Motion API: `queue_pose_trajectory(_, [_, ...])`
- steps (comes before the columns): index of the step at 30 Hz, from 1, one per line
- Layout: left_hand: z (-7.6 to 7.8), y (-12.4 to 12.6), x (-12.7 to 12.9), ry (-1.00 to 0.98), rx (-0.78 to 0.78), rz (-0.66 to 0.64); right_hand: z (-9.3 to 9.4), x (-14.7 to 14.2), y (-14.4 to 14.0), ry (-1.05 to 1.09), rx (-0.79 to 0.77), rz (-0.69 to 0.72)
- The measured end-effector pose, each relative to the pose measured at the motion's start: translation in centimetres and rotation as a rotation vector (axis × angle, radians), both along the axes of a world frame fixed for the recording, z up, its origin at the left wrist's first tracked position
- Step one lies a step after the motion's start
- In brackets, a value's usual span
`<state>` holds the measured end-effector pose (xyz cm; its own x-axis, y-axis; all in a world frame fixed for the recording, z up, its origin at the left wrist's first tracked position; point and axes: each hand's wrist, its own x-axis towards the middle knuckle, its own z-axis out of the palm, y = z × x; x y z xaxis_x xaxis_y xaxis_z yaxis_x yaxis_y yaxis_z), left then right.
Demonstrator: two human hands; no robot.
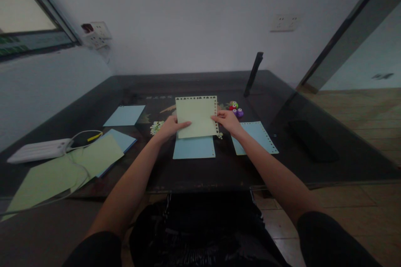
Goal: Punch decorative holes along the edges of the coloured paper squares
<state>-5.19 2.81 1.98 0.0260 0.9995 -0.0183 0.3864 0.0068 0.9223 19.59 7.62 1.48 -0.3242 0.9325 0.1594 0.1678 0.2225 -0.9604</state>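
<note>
Between my two hands is a pale green sheet of paper (pixel 196 117) with punched edges along its top and right side. My left hand (pixel 171 127) grips its left edge, thumb lying across the front. On the right edge, my right hand (pixel 228 120) pinches the sheet between thumb and fingers. A light blue sheet (pixel 194 148) shows below it on the dark table, partly covered by the green one. Another blue sheet with punched edges (pixel 257 134) lies under my right forearm. Small white flowers (pixel 156 127) appear beside my left hand.
On the left are a blue sheet (pixel 125 115), larger green sheets (pixel 46 179) and a white power bank (pixel 40 150) with a cable. Colourful small toys (pixel 235 109) sit beyond my right hand. A black upright object (pixel 253 74) stands behind; a dark flat object (pixel 311 139) lies right.
</note>
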Motion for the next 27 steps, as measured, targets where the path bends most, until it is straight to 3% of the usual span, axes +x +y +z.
queue_pose_trajectory(6, [-0.2,-0.1,0.1,-0.142,-0.069,-0.095,0.0,0.0,0.1,0.025,-0.012,0.005])
queue_pose_trajectory(13, [-0.2,0.2,-0.6,0.007,-0.022,-0.086,-0.3,-0.1,0.0,0.000,0.007,0.048])
queue_pose_trajectory(20, [-1.0,1.5,-2.8,0.045,0.022,0.134,-0.5,0.1,0.5,-0.048,-0.021,0.069])
queue_pose_trajectory(27, [-1.0,1.7,-3.3,0.011,0.103,0.247,-1.8,0.8,1.6,-0.164,0.120,-0.022])
